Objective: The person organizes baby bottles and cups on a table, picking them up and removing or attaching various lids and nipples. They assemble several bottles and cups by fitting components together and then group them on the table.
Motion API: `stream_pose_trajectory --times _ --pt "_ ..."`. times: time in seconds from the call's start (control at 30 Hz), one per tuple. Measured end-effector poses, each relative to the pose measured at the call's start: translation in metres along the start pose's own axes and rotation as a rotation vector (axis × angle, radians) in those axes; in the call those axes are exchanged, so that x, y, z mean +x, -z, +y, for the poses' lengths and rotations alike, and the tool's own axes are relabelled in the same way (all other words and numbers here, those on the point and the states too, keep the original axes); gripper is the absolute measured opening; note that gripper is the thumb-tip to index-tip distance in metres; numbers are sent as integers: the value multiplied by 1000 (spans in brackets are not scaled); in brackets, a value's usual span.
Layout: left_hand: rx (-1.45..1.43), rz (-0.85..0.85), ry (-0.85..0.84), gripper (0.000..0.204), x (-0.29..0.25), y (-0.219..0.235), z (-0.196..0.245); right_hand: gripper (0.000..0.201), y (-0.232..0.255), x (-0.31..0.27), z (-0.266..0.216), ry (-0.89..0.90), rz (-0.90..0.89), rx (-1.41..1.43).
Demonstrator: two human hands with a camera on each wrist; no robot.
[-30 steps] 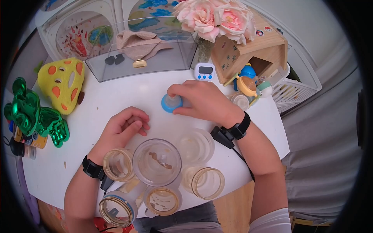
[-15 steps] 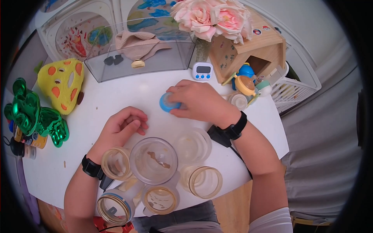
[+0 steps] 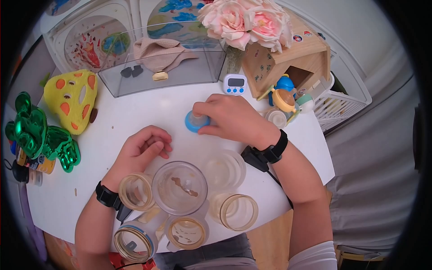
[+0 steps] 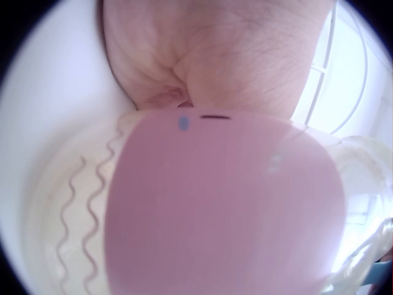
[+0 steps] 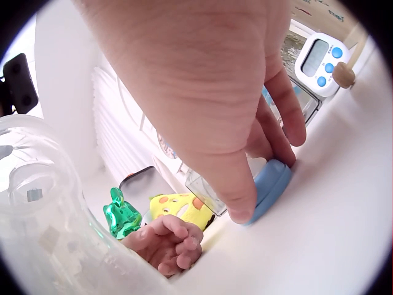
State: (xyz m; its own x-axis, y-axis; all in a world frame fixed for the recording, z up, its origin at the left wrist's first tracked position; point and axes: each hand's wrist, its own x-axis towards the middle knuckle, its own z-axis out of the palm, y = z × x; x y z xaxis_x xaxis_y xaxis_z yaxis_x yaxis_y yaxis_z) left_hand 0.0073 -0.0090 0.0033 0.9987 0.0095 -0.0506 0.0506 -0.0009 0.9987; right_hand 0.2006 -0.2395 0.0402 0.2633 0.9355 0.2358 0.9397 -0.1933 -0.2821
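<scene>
Thumb and fingers of my right hand (image 3: 231,119) pinch a baby bottle nipple with a blue collar (image 3: 196,126) at mid-table. In the right wrist view the blue collar (image 5: 273,187) stands low over the white surface, thumb on the near side. My left hand (image 3: 143,146) rests on its side with loosely curled fingers and holds nothing. Clear, open-topped bottles stand close to me: a wide one (image 3: 180,186), one beside the left wrist (image 3: 136,191) and several others. The left wrist view shows only the heel of that hand (image 4: 209,58) behind a large pink shape.
A clear bin (image 3: 171,85) with a beige cloth lies at the back. To its right are a timer (image 3: 235,84), pink flowers (image 3: 247,22), a wooden house (image 3: 288,58) and sippy lids (image 3: 284,99). A yellow plush (image 3: 72,101) and a green shiny figure (image 3: 33,126) stand left.
The right hand's fingers have shifted slightly on the nipple, its index finger lowering and then rising again. The left hand keeps its place. Small shifts of the whole view come from the head camera.
</scene>
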Motion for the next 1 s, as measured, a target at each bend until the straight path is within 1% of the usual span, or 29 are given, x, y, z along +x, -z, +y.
stream_pose_trajectory --times 0.13,0.2,0.3,0.53,0.73,0.93,1.0 --pt "4 8 27 17 -1 -2 3 42 0 -1 -1 7 11 12" --pt "5 11 31 17 -1 -3 4 42 3 0 -5 -88 -23 31" --pt "8 13 35 17 -1 -3 4 44 7 2 -7 -94 -55 31" --pt "-9 3 17 17 0 -2 1 42 4 -1 -4 -57 -23 28" --pt "-14 -3 -3 17 0 -1 0 33 3 -1 -1 -51 -10 31" --pt "1 6 2 17 0 -3 1 31 4 1 -1 -32 -34 0" --pt "10 6 3 17 0 -2 1 30 5 1 -2 -57 -77 -26"
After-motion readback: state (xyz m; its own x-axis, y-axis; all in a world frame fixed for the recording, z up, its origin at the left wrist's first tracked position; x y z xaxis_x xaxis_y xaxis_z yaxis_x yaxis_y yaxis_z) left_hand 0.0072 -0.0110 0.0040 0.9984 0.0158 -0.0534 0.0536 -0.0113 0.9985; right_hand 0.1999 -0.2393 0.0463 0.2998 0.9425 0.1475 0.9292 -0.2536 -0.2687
